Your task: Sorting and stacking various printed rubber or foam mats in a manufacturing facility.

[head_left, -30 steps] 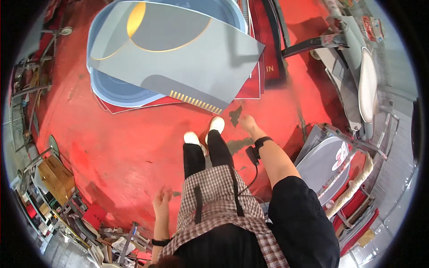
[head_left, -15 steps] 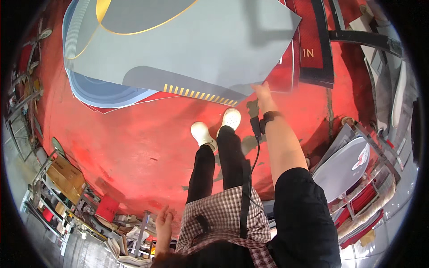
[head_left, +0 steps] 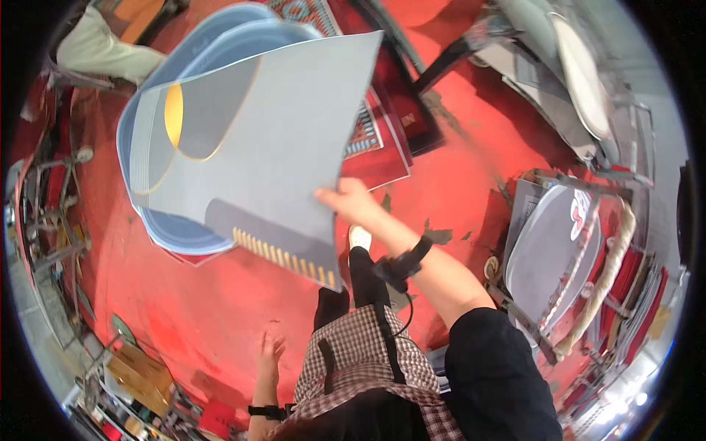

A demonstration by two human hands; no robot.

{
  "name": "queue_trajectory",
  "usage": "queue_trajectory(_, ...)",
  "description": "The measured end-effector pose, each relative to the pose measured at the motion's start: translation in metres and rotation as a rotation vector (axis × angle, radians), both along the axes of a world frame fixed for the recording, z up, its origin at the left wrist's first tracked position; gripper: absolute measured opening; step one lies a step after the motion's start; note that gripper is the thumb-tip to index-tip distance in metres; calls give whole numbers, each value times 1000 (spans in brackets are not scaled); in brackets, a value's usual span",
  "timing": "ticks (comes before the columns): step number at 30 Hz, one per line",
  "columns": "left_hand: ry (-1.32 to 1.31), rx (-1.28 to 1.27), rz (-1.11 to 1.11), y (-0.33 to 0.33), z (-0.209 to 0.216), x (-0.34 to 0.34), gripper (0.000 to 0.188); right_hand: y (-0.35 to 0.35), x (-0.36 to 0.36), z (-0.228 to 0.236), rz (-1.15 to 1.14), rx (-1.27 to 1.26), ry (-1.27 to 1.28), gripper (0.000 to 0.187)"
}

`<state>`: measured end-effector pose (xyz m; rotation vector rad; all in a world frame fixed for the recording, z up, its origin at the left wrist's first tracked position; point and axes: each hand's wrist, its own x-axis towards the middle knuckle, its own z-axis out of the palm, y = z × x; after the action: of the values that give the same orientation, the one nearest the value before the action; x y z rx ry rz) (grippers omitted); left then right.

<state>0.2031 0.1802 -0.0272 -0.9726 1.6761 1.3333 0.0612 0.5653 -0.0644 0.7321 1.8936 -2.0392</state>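
A grey floor mat (head_left: 287, 140) with a yellow oval and a row of short yellow stripes hangs partly lifted in front of me. My right hand (head_left: 351, 202) is closed on its right-hand edge, thumb on top and fingers hidden beneath. The mat's left part lies over blue rounded mats (head_left: 184, 234). Lower down, my left hand (head_left: 271, 351) hovers over the red floor beside my checked apron (head_left: 346, 345), holding nothing, with its fingers apart.
Red patterned rugs (head_left: 386, 158) lie beyond the grey mat. At the right, a grey oval mat (head_left: 540, 246) leans in a metal rack. A cardboard box (head_left: 140, 378) stands at lower left. Something pale, perhaps a trouser leg (head_left: 103, 51), shows at upper left.
The grey mat's right side has risen and swung left and nearer to me in my right hand. More red rugs show beneath it. My left hand stays low, still empty.
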Motion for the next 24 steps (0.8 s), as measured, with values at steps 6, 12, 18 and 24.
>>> queue_trajectory(6,28,355,490,-26,31,-47,78,12,92,228,-121,-51,192,26)
queue_trajectory(12,-37,691,493,6,18,-46,75,43,310,411,-351,231,107,31)
queue_trajectory(18,-167,596,333,47,19,11,30,-27,494,439,-574,784,-278,24)
queue_trajectory(24,356,592,-244,147,151,0,26,-75,626,439,-1203,757,160,22)
